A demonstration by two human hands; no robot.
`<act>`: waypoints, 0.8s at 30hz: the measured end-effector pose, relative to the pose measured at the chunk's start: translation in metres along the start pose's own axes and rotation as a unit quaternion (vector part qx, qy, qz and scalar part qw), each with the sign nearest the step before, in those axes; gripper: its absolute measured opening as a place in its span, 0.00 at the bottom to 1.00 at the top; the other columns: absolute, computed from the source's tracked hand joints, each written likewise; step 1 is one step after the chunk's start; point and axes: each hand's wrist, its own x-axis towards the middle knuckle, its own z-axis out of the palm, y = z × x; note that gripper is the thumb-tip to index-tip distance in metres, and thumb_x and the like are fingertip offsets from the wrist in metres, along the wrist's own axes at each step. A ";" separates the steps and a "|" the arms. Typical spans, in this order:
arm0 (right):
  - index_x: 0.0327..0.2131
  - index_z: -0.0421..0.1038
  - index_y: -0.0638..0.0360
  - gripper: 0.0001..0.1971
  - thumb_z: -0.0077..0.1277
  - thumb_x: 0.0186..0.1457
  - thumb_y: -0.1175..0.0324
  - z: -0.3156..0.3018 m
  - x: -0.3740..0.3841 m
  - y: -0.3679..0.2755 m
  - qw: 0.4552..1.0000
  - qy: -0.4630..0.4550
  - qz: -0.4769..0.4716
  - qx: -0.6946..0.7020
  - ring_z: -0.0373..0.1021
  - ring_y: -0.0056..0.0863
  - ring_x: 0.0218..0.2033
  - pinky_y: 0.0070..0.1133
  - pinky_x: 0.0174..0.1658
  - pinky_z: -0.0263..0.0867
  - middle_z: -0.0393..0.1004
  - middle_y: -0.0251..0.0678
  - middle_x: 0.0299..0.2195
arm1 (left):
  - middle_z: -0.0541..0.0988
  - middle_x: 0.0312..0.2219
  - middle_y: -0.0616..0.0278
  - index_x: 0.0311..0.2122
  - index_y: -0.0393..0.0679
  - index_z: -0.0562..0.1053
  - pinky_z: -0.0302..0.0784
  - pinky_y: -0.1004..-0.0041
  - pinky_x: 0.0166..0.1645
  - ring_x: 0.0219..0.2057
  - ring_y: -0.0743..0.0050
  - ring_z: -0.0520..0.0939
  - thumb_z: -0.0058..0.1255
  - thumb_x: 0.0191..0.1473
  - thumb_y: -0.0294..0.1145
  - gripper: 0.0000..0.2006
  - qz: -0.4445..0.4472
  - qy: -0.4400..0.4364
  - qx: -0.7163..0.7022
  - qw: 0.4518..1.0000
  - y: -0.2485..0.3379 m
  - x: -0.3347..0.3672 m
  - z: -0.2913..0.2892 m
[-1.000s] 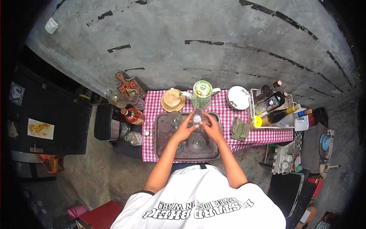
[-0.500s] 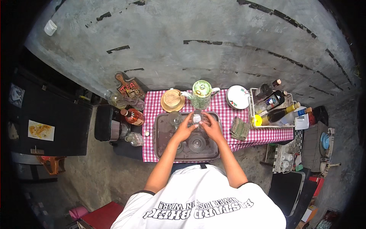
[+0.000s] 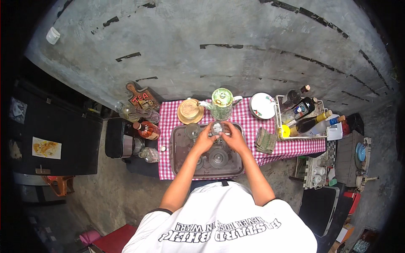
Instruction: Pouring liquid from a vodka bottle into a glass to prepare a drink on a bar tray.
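A small clear glass is held up between my two hands over the far side of a brown tray. My left hand closes on its left side, and my right hand grips it from the right, the thumbs close together at the near side. Something whitish shows in or through the glass; I cannot make out what. Another clear glass stands on the tray, left of my left hand. Below my hands lies a round clear glass saucer, with more glassware partly hidden by my left forearm.
A green teapot stands behind the tray, beside a woven lidded container. To the right are white plates, a folded cloth and a basket of bottles. Several bottles and jars, including an amber bottle, crowd the left.
The glass in my hands has tipped slightly, so a rounder outline faces up. Both hands keep their hold and have barely moved. The whole view has shifted slightly.
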 end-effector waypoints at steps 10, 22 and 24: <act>0.57 0.64 0.56 0.25 0.57 0.55 0.70 0.004 -0.006 0.003 1.000 0.016 -0.001 0.002 0.73 0.36 0.52 0.26 0.49 0.73 0.74 0.44 0.51 | 0.73 0.53 0.44 0.64 0.40 0.59 0.69 0.63 0.58 0.56 0.55 0.74 0.61 0.50 0.28 0.37 -0.005 0.003 0.010 1.000 -0.003 -0.004 0.000; 0.58 0.63 0.54 0.26 0.58 0.55 0.68 0.006 -0.009 0.005 0.999 0.024 -0.035 -0.017 0.73 0.37 0.53 0.27 0.47 0.74 0.75 0.43 0.51 | 0.72 0.55 0.43 0.66 0.41 0.55 0.68 0.62 0.59 0.58 0.55 0.73 0.59 0.53 0.30 0.37 0.007 -0.013 0.025 1.000 -0.018 0.000 -0.001; 0.58 0.64 0.53 0.27 0.58 0.56 0.66 0.006 -0.010 0.006 0.998 0.031 -0.031 -0.038 0.73 0.37 0.52 0.27 0.46 0.73 0.75 0.44 0.50 | 0.71 0.55 0.42 0.66 0.40 0.54 0.67 0.62 0.60 0.58 0.54 0.72 0.59 0.54 0.31 0.38 0.022 -0.021 0.012 0.999 -0.019 0.000 0.000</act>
